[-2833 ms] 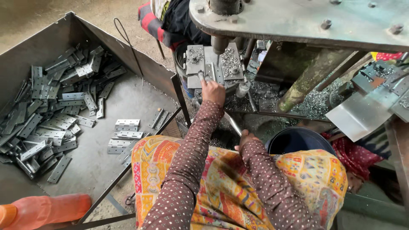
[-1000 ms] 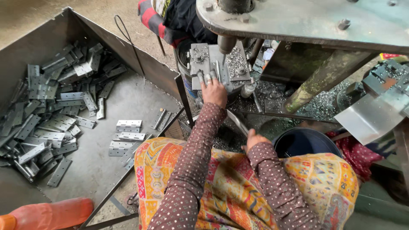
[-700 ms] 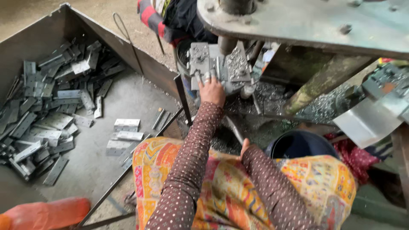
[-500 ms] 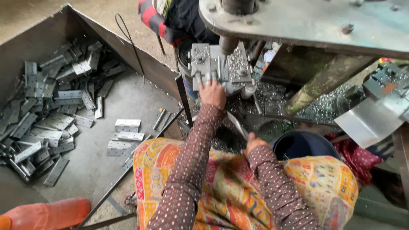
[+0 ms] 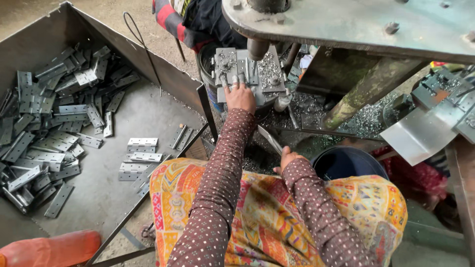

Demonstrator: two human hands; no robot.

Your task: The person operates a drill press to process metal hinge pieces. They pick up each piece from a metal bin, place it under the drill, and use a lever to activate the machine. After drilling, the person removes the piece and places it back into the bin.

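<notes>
Hinge plate (image 5: pixel 236 74): flat grey metal, lying on the fixture block (image 5: pixel 247 74) directly under the drill spindle (image 5: pixel 258 48).
Left hand (image 5: pixel 240 96): fingers spread, pressing the plate down.
Right hand (image 5: pixel 288 159): curled around a lever handle (image 5: pixel 269 139).
Risks: fingertips sit just beside the spindle and could be caught; swarf (image 5: pixel 316 106) lies near bare skin; a loose plate may spin.

Maroon dotted sleeves (image 5: pixel 217 183); seemingly floral orange garment (image 5: pixel 277 217).
</notes>
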